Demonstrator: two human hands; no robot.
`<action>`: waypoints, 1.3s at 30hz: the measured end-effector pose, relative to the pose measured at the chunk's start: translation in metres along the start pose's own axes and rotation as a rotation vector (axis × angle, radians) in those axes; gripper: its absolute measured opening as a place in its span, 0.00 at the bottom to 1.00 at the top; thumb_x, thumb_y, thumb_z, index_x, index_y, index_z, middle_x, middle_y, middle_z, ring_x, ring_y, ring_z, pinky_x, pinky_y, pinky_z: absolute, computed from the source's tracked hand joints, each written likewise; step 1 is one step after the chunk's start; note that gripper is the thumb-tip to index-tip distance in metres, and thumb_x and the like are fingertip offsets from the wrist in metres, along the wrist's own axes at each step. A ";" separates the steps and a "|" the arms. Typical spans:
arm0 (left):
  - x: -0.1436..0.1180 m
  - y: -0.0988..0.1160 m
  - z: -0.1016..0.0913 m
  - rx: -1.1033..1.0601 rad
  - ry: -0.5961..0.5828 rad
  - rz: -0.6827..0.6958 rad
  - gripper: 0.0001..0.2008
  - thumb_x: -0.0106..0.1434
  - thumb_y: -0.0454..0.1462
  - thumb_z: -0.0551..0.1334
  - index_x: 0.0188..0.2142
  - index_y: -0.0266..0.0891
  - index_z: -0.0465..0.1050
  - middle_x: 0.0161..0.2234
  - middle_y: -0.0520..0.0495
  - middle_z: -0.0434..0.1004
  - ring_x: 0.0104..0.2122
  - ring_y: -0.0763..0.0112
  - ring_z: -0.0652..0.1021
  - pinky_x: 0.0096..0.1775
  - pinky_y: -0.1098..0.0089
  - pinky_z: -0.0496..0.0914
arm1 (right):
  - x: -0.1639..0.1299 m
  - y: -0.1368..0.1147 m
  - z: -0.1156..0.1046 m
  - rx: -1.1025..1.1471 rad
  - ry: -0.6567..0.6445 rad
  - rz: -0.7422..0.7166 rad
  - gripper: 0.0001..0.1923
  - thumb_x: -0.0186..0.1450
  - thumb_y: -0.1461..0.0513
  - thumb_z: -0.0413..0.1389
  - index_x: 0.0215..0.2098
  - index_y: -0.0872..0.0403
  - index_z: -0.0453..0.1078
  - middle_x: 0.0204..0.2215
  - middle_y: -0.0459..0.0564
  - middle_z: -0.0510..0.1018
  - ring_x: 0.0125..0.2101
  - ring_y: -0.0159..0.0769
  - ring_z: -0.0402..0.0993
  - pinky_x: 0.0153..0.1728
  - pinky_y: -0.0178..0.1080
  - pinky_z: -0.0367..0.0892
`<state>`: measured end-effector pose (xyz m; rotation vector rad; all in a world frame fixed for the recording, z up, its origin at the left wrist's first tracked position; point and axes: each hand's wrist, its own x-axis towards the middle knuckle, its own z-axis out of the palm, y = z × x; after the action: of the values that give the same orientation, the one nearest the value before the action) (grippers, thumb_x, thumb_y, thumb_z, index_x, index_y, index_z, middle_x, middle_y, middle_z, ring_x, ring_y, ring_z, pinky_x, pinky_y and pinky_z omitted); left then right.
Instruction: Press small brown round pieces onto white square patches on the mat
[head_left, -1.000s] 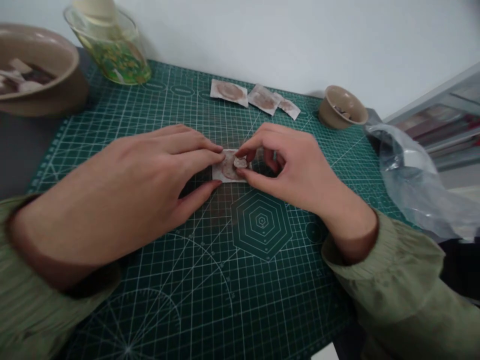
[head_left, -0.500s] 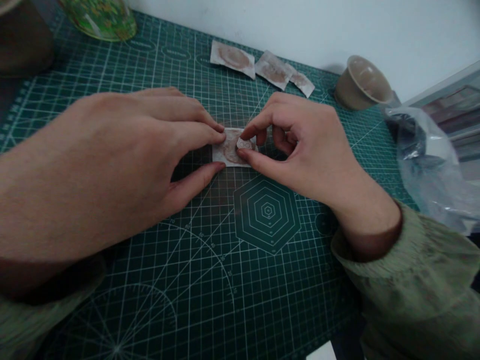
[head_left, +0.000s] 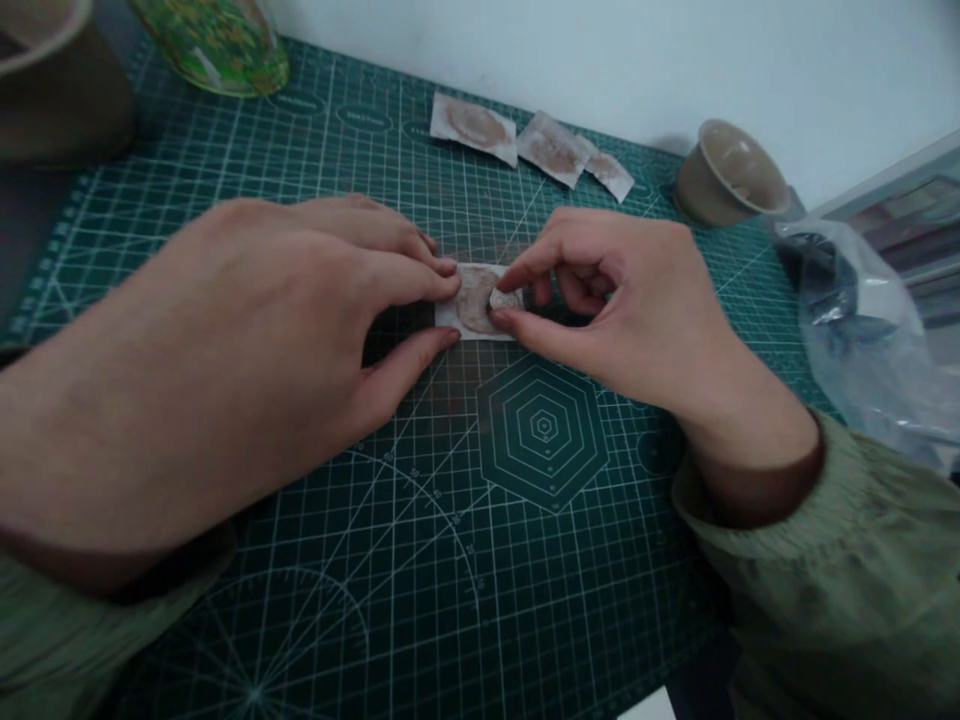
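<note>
A small pale rectangle of what looks like sandpaper (head_left: pixel 472 318) lies flat on the green cutting mat (head_left: pixel 420 640), marked with a brownish round smear. My left hand (head_left: pixel 300 320) pins its left end, fingertips at the upper edge and thumb at the lower. Between the thumb and index finger of my right hand (head_left: pixel 622 300) is a small pale carved piece (head_left: pixel 506 299), held against the right part of the sheet. The fingers partly cover this piece. My other right fingers are curled in beneath.
Behind my hands lie several smeared rectangles (head_left: pixel 474 128) near the white wall. A beige cup (head_left: pixel 727 175) stands at the back right, beside a clear plastic bag (head_left: pixel 862 330). A brown pot (head_left: pixel 60 100) and a green patterned container (head_left: pixel 217 50) occupy the back left.
The carved piece has tilted or turned in my right fingertips, so its ringed face shows less. It sits slightly further right on the sheet. The whole view has shifted a little.
</note>
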<state>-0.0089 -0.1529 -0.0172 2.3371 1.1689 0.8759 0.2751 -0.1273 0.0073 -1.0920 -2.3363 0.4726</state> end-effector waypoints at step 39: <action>0.009 0.006 -0.004 0.323 -0.095 0.113 0.18 0.85 0.49 0.61 0.62 0.50 0.87 0.62 0.49 0.91 0.58 0.49 0.90 0.61 0.45 0.87 | 0.002 0.004 0.006 0.097 -0.011 0.008 0.04 0.73 0.61 0.74 0.45 0.52 0.88 0.35 0.46 0.82 0.33 0.36 0.74 0.40 0.44 0.68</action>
<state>-0.0047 -0.1488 -0.0075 2.6935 1.2246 0.6416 0.2734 -0.1242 0.0013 -1.0557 -2.2936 0.5903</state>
